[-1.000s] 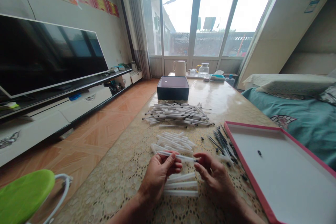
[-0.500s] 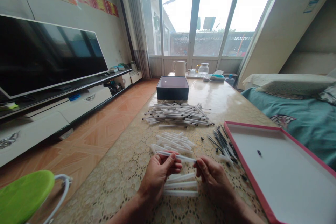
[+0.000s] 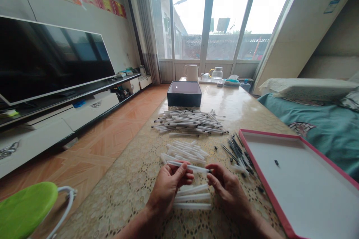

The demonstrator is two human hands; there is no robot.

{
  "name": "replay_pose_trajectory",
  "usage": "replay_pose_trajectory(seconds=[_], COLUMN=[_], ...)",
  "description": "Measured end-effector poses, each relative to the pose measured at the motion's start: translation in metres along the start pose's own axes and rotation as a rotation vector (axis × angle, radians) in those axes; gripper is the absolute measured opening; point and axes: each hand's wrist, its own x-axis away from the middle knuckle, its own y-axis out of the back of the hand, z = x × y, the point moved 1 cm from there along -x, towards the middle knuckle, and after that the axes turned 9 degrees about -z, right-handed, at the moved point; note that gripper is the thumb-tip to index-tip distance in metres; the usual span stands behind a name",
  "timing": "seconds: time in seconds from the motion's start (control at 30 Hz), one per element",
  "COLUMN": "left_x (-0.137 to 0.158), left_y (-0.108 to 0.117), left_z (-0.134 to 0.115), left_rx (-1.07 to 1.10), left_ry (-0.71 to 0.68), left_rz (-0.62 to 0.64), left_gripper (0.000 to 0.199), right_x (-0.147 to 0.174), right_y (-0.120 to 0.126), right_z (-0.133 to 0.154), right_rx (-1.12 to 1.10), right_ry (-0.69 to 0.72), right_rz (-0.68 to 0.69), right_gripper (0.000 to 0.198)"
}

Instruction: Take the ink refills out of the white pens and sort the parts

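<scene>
My left hand [image 3: 172, 185] is closed around a white translucent pen barrel [image 3: 193, 167], pinching it between thumb and fingers. The barrel lies nearly level and has a black tip at its right end. My right hand [image 3: 228, 186] is at that tip, thumb and index finger parted around it, the index finger close to or touching the end. Several loose white barrels [image 3: 193, 197] lie on the table below my hands. Beyond them is a small heap of similar barrels [image 3: 187, 151]. To the right are dark refills [image 3: 238, 149] and small black caps [image 3: 215, 148].
A large pile of black-ended pens [image 3: 190, 122] lies before a dark box [image 3: 184, 95] on the patterned table [image 3: 123, 190]. A pink-rimmed white tray [image 3: 303, 179] at right holds one black cap [image 3: 276, 163]. A green stool [image 3: 28, 209] stands at left.
My right thumb and index finger have parted at the barrel's end, uncovering its black tip. The left hand keeps its hold almost unmoved.
</scene>
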Motion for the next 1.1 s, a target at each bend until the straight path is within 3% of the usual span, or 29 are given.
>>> replay_pose_trajectory(seconds=[0.13,0.3,0.5,0.9,1.1], left_x=[0.0004,-0.0004,-0.0012,0.0010,0.0032], left_y=[0.0003,0.0009,0.0016,0.0003,-0.0014], left_z=[0.0000,0.0006,0.0017,0.0015,0.0004], left_rx=[-0.004,-0.005,-0.011,-0.026,-0.015], left_ry=[0.002,0.003,0.004,-0.011,-0.039], left_rz=[0.008,0.002,0.024,-0.012,0.010], left_gripper=[0.029,0.027,0.028,0.027,0.025], right_x=[0.0002,0.0004,0.0004,0.0024,0.0017], right_y=[-0.0001,-0.0012,-0.0011,-0.0040,-0.0018], right_z=[-0.0010,-0.0035,-0.0008,-0.0015,0.0003], right_rx=[-0.001,-0.026,-0.049,-0.237,-0.195], right_ry=[0.028,-0.008,0.030,-0.093,-0.117], right_rz=[-0.007,0.002,0.009,0.000,-0.010], right_gripper=[0.041,0.026,0.042,0.021,0.025])
